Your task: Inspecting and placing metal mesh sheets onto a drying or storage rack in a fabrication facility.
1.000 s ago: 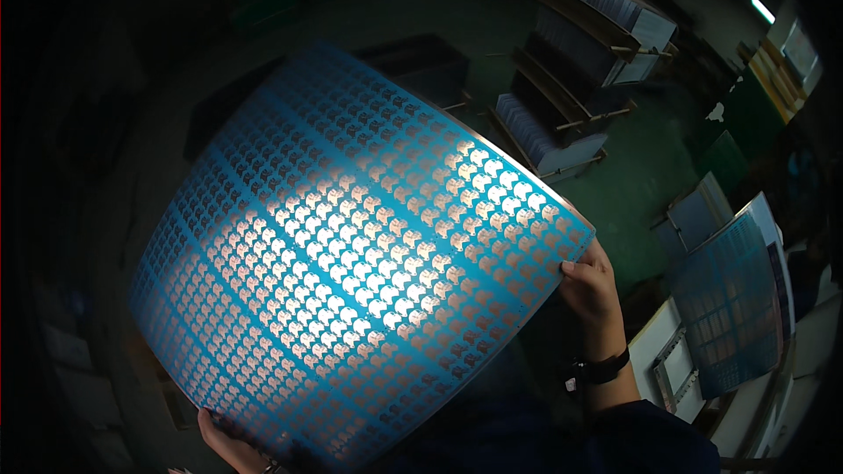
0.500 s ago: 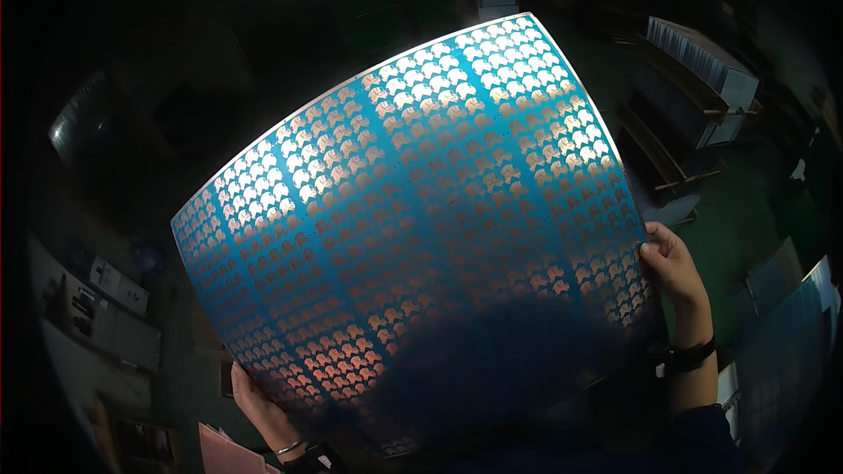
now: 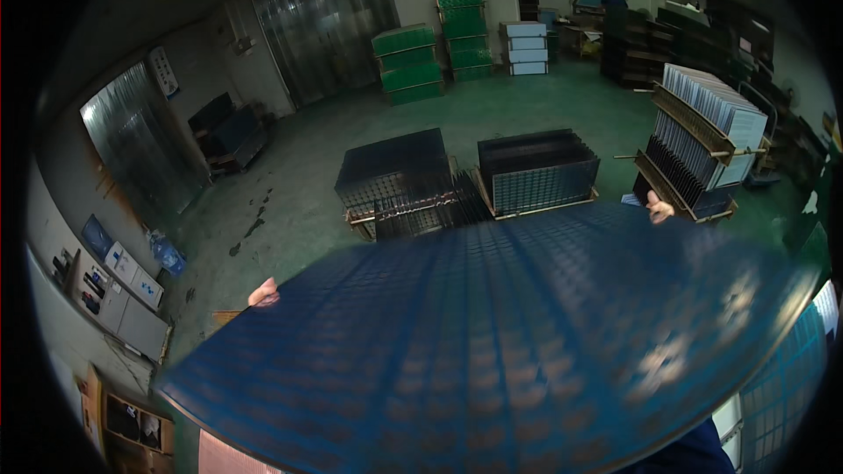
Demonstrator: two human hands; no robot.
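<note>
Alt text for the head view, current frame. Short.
A large blue panel with a grid pattern fills the foreground, held at its upper edge by the left hand and right hand. Beyond are two dark stacks, a green floor and, farther back, green stacks.

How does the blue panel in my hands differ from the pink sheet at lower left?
The panel is dark blue, the sheet pale pink. Your left hand and right hand hold the panel; neither touches the sheet. Most of the panel shows, only part of the sheet.
</note>
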